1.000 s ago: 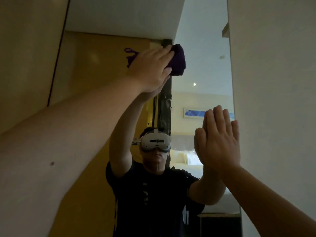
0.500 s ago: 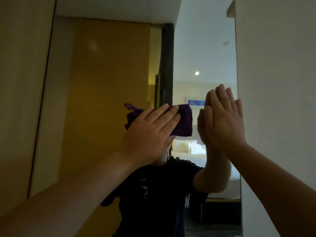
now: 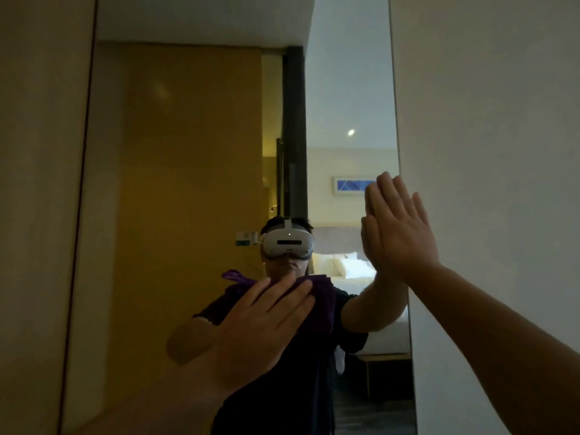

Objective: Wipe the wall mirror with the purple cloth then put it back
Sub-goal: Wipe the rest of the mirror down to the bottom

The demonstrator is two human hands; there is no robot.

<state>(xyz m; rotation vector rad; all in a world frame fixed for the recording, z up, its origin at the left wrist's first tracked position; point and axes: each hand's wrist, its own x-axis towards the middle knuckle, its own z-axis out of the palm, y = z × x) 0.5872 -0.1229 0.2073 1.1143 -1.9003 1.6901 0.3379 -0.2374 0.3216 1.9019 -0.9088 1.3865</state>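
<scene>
**A:** Which step are you on?

**B:** By my reading, you're in the wiping step. Your left hand [image 3: 263, 321] lies flat with the fingers straight and slightly spread, pressing the purple cloth [image 3: 317, 306] against the wall mirror [image 3: 188, 183]. The cloth is bunched under your palm and fingers. Its bulk shows beyond your fingertips, and a loose tail pokes out above your index finger.

**A:** And your other hand?

**B:** Your right hand [image 3: 400, 233] is flat too, fingers straight and close together, palm against the glass beside the mirror's right edge. It holds nothing. It sits above and to the right of the pressing hand, well apart from the cloth, and I'd judge it's bracing you.

**A:** What does the next move call for?

**B:** Keep even pressure through the flat palm so the bunched cloth doesn't slip out from under your fingers. The glass below your pressing hand and out to its left is probably still to be covered. The braced palm may leave a print, so that patch likely wants a pass as well. Putting the cloth back is not yet done, and its resting place isn't in view.

**A:** Count things for me.

**B:** One mirror, one cloth, two hands of yours. The reflected person, headset, bed and picture are only images in the glass.
</scene>
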